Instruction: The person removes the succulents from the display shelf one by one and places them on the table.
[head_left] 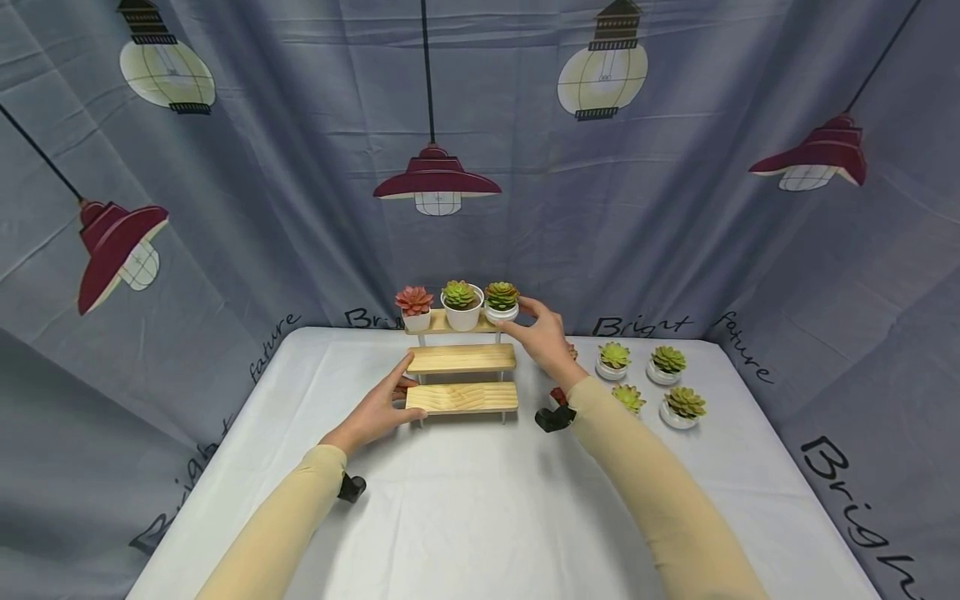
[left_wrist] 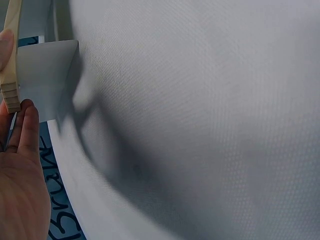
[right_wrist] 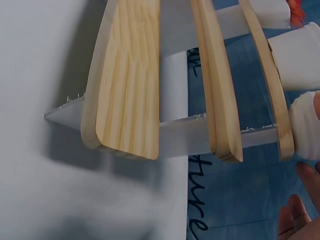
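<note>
A three-step wooden stand (head_left: 461,358) with white supports stands on the table. My left hand (head_left: 375,414) grips its left end; in the left wrist view the thumb and fingers lie on either side of a wooden board (left_wrist: 11,80). On the top step, my right hand (head_left: 543,337) holds a dark green succulent in a white pot (head_left: 502,312) at the right end. That pot (right_wrist: 304,125) also shows against the top board in the right wrist view, partly cut off. Beside it sit a green succulent in a larger white pot (head_left: 462,317) and a red succulent (head_left: 415,302) in a white pot.
Several green potted succulents (head_left: 684,406) stand on the white-covered table (head_left: 465,517) at the right. Red plant parts (head_left: 558,396) show beside my right wrist, mostly hidden by the arm. A blue-grey printed curtain (head_left: 510,233) hangs behind and around the table.
</note>
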